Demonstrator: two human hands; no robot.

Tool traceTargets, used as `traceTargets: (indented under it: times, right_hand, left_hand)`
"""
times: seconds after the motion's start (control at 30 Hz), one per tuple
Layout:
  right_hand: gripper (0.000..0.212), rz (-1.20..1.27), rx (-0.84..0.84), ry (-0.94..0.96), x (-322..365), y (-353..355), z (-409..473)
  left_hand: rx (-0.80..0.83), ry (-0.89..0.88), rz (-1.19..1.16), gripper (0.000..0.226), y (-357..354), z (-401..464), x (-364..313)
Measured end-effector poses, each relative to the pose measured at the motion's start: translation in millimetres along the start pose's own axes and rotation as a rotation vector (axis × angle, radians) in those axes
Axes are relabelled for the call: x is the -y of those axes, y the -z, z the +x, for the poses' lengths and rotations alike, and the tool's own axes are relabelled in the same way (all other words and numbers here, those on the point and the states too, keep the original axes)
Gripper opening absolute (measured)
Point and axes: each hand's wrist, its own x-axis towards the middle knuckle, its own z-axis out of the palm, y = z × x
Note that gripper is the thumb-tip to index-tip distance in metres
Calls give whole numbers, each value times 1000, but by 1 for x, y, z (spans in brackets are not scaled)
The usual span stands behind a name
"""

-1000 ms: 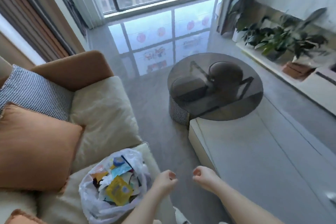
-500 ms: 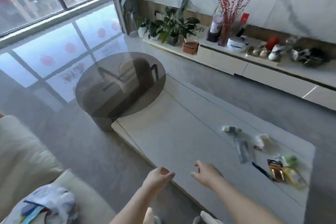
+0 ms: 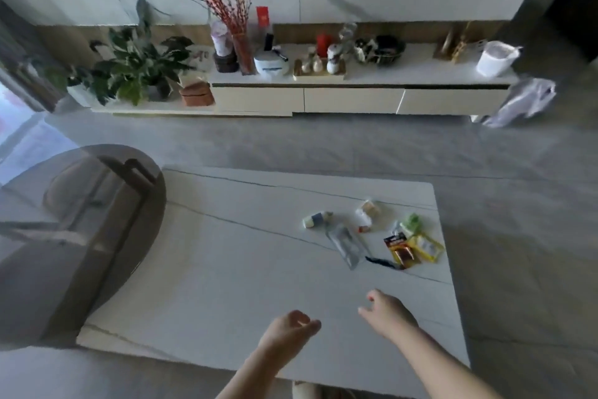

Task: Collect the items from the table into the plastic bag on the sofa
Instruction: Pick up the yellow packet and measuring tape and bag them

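Observation:
Several small items lie near the far right corner of the white marble table (image 3: 226,269): a clear packet (image 3: 345,245), a battery pack (image 3: 399,250), a yellow packet (image 3: 427,246), a green packet (image 3: 411,223), a small white-and-blue item (image 3: 316,219) and a pale wrapper (image 3: 366,214). My left hand (image 3: 288,335) hovers over the table's near edge, fingers loosely curled, holding nothing. My right hand (image 3: 386,313) reaches forward over the table with relaxed fingers, empty, a short way before the items. The sofa and its plastic bag are out of view.
A round dark glass side table (image 3: 81,220) overlaps the marble table's left end. Across the grey floor stands a long low cabinet (image 3: 349,99) with plants, a vase of red branches and ornaments. A crumpled plastic bag (image 3: 524,101) hangs at its right end.
The view has swung right from the sofa and its filled bag to the table. Both empty hands came over the table, and the right hand has opened and reached toward the items.

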Motion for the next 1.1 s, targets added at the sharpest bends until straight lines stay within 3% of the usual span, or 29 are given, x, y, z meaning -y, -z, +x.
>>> traceTargets:
  times: [0.37, 0.63, 0.77, 1.1]
  right_hand:
    - [48, 157, 18, -85, -13, -5, 110]
    - [42, 19, -14, -16, -35, -35, 232]
    - [55, 4, -120, 31, -39, -47, 297]
    - [60, -91, -357, 81, -25, -68, 396]
  left_hand:
    - [10, -17, 241, 43, 20, 145, -44]
    - [-166, -154, 437, 55, -4, 288, -75]
    - [-267, -176, 551, 58, -10, 358, -87]
    - [-412, -134, 620, 73, -24, 456, -88]
